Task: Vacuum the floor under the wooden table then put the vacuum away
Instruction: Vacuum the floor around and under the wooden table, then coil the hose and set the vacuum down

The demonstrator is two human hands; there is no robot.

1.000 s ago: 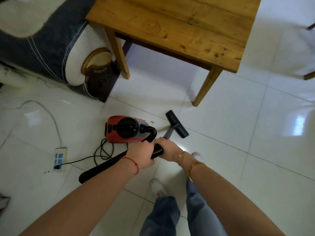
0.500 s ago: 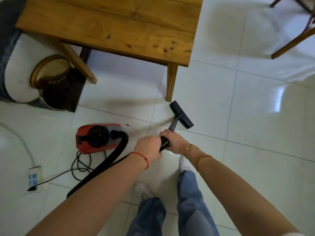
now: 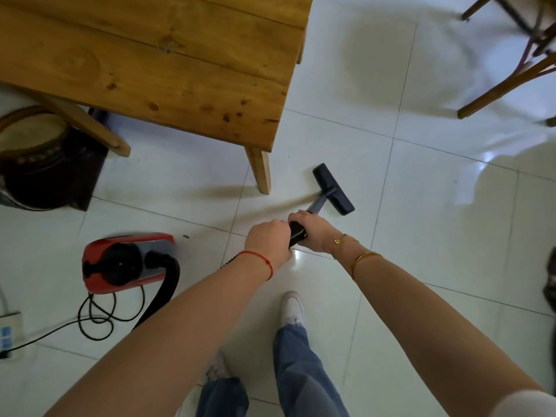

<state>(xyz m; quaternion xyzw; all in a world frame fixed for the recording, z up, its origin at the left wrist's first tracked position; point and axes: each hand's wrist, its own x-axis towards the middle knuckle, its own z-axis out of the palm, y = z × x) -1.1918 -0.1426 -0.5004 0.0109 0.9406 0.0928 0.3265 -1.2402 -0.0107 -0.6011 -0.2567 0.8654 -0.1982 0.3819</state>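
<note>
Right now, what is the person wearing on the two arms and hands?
Both forearms are bare, with no gloves. The left hand has a thin red string bracelet at the wrist. The right hand has a fine gold chain bracelet at the wrist and a gold bangle above it. A white sleeve edge shows by the right upper arm.

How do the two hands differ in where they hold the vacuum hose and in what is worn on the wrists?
The right hand grips the black hose nearer the floor nozzle; the left hand grips behind it, toward the red vacuum body. The left wrist has a thin red string; the right wrist has gold bracelets. Both hands are closed around the same hose, side by side.
</note>
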